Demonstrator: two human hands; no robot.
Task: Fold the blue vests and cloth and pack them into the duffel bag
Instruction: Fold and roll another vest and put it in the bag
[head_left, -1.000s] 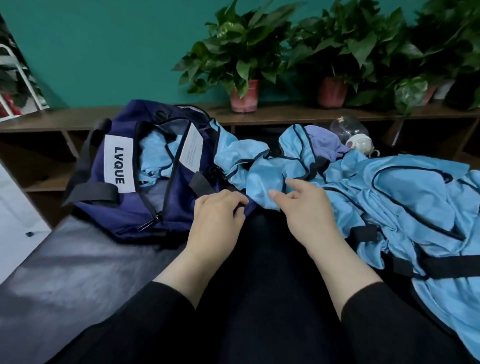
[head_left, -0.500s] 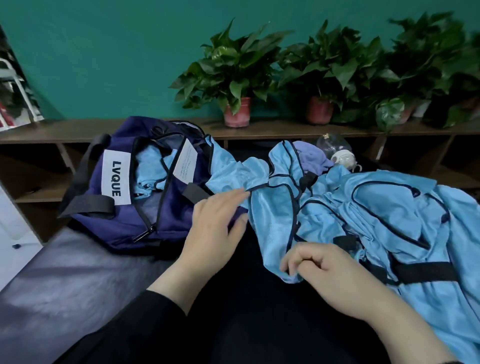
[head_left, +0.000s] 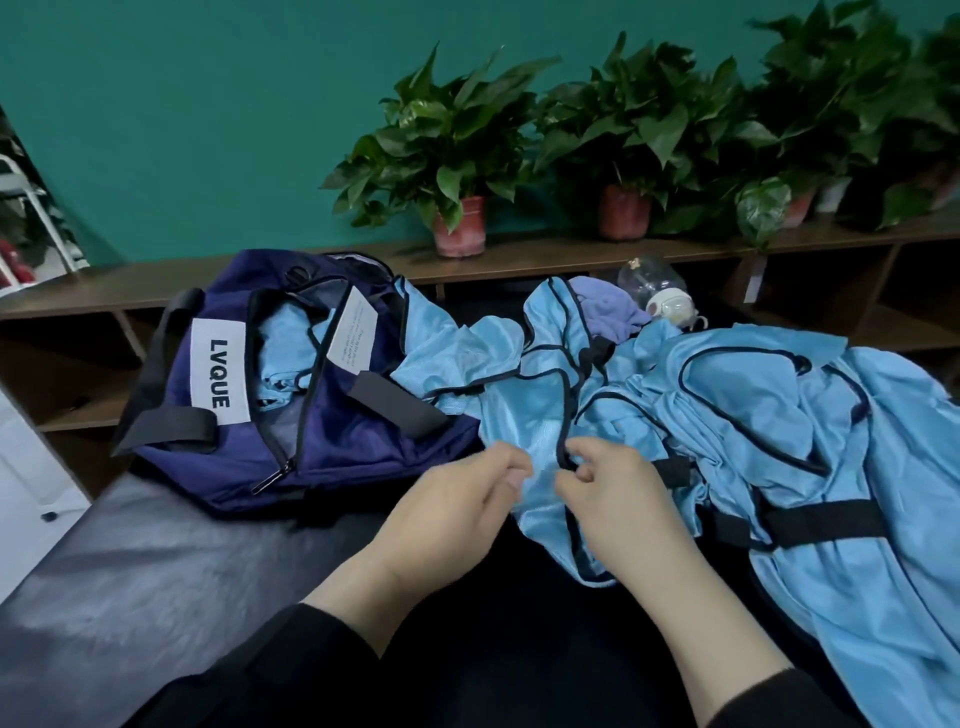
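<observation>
Nearest us, both hands are working side by side at the near edge of one vest (head_left: 540, 415): the left hand (head_left: 457, 499) is pinching the plain blue cloth with curled fingers, and the right hand (head_left: 618, 493) is curling round the black trim just beside it, the two hands almost touching. That vest is lying straight ahead of them, its long axis running away from the hands toward the far side, so both hands look equally near it, and a pull toward the near side would probably draw it flat for folding. To the right, the rest of the vests (head_left: 810, 426) are sprawling in a loose heap, black straps crossing them. To the left, a little farther off, the bag (head_left: 260, 395) is lying unzipped with blue fabric already showing inside; the left hand is the nearer one to it. Farther still, a purple cloth (head_left: 608, 312) is sitting on the heap.
</observation>
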